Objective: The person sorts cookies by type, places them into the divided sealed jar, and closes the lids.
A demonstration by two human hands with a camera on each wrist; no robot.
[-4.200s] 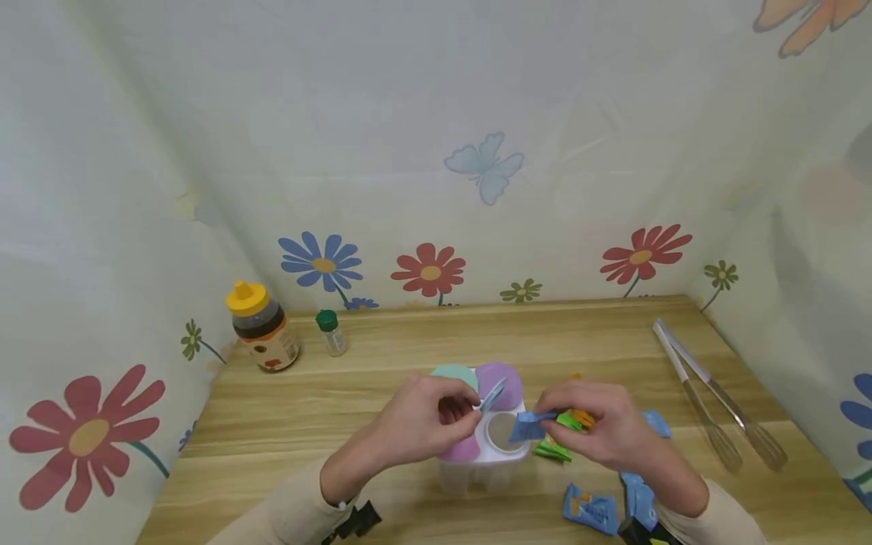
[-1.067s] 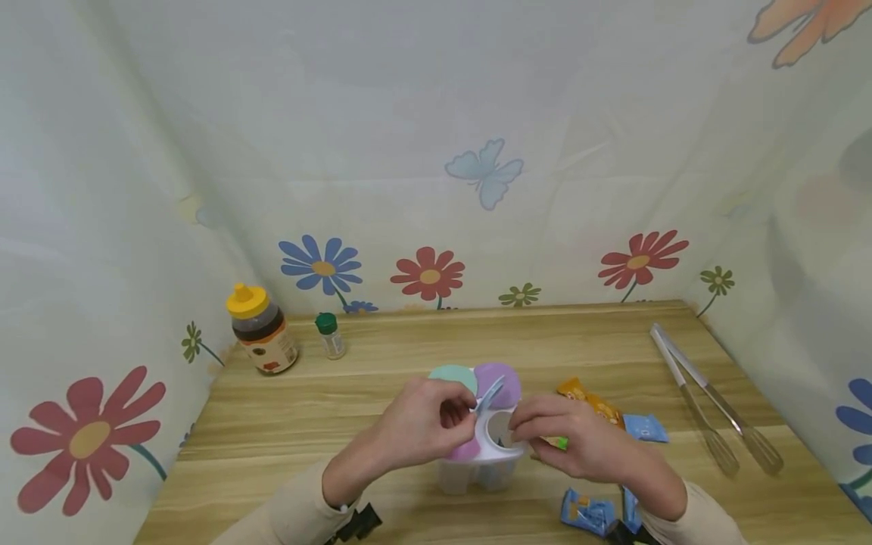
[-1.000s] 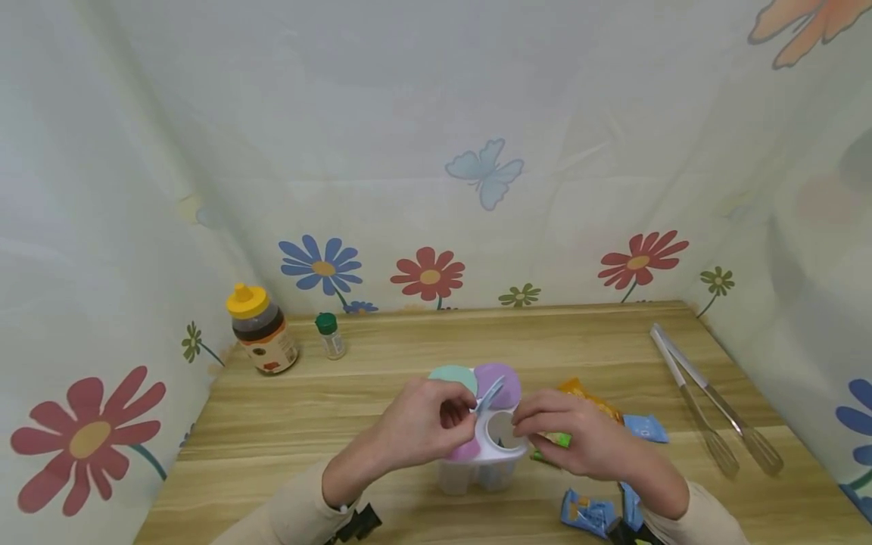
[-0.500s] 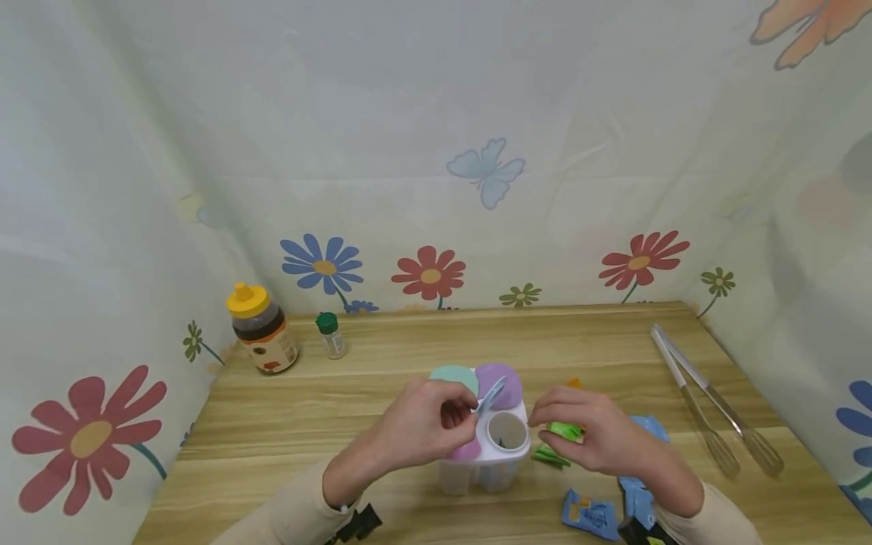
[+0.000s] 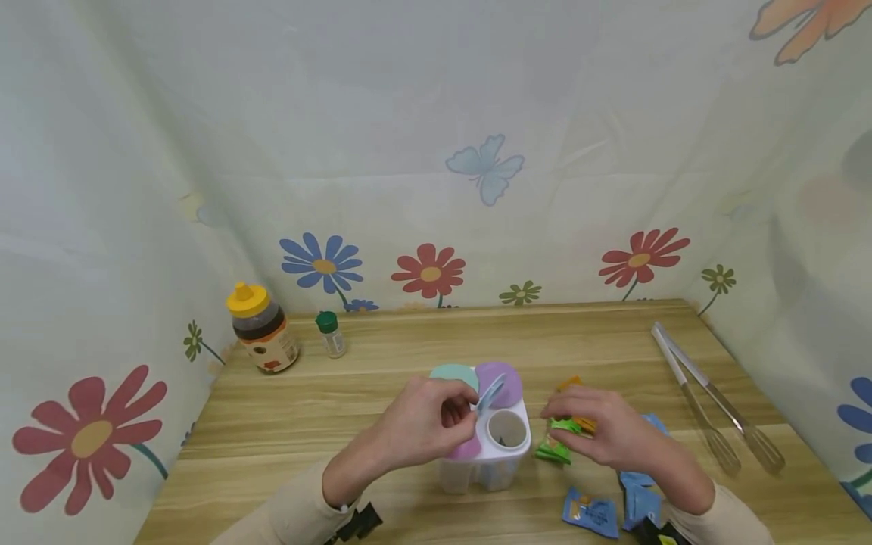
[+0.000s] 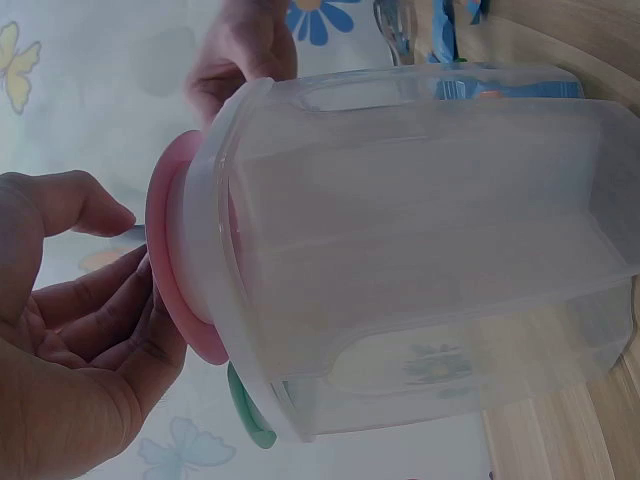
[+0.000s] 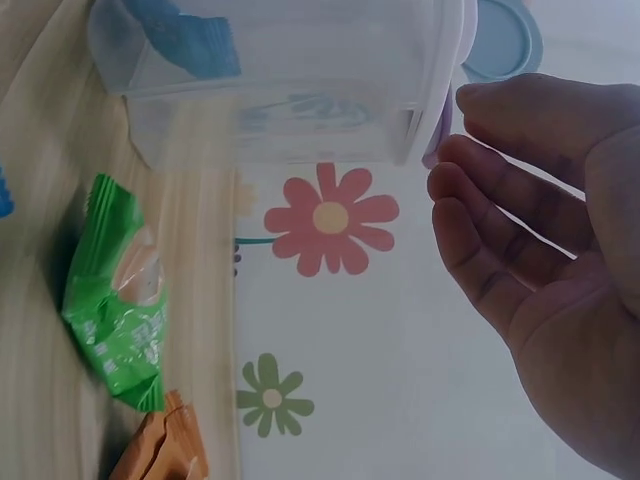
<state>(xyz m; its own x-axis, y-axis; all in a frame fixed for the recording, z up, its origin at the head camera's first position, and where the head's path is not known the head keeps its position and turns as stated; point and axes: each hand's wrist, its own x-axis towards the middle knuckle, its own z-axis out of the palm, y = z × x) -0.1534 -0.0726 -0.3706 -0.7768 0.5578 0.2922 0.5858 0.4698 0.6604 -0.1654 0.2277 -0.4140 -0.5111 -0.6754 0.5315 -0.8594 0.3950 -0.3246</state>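
My left hand (image 5: 424, 420) pinches a light blue round lid (image 5: 492, 393) above a clear container with a white top (image 5: 482, 446). Three of its compartments wear lids: green (image 5: 453, 372), purple (image 5: 507, 384) and pink (image 5: 467, 448). The fourth compartment, front right, is uncovered. Through its wall in the right wrist view shows a blue snack packet (image 7: 195, 42). My right hand (image 5: 616, 431) holds nothing, its fingers loosely bent, just right of the container. Below it in the head view lies a green packet (image 5: 555, 450), with an orange packet (image 5: 571, 384) partly hidden behind the hand.
Blue packets (image 5: 590, 513) lie at the front right, some partly covered by the right forearm. Metal tongs (image 5: 708, 397) rest at the far right. A yellow-capped jar (image 5: 264, 329) and a green-capped shaker (image 5: 331, 334) stand at the back left.
The blue packet my right hand held over the uncovered compartment is now inside it. That hand has let go and moved right. My left hand stays in place with the blue lid.
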